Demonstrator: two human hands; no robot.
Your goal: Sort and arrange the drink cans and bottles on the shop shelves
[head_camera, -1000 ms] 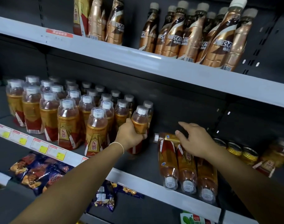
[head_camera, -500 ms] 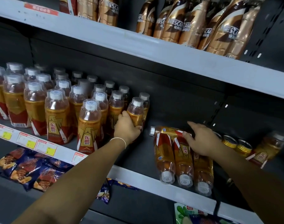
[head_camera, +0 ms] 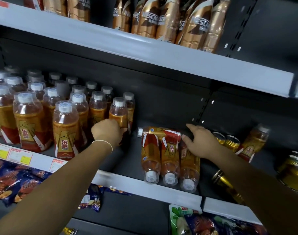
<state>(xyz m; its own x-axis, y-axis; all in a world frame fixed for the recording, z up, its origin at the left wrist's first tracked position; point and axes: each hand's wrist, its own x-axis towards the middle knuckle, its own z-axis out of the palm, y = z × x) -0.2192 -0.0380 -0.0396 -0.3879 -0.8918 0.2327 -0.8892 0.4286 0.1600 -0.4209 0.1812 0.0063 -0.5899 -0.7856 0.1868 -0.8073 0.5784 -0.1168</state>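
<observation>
My left hand (head_camera: 107, 132) grips an upright orange drink bottle (head_camera: 119, 112) at the right end of the standing group (head_camera: 34, 119) on the middle shelf. To the right, three bottles (head_camera: 169, 158) lie flat with their caps toward me, and a fourth bottle (head_camera: 159, 131) lies crosswise behind them. With straight fingers, my right hand (head_camera: 201, 143) rests on the rightmost lying bottle (head_camera: 189, 165). Gold cans (head_camera: 227, 139) stand just behind that hand.
Brown coffee bottles (head_camera: 170, 19) fill the upper shelf. At the right of the middle shelf are a leaning orange bottle (head_camera: 254, 143), more gold cans (head_camera: 294, 170) and one fallen can (head_camera: 221, 180). Snack bags (head_camera: 15, 180) lie on the lower shelf. Price tags (head_camera: 21, 155) line the shelf edge.
My left hand has set the bottle down lower, against the standing group. My right hand has slid right, off the crosswise bottle onto the rightmost lying one. The view has tilted downward.
</observation>
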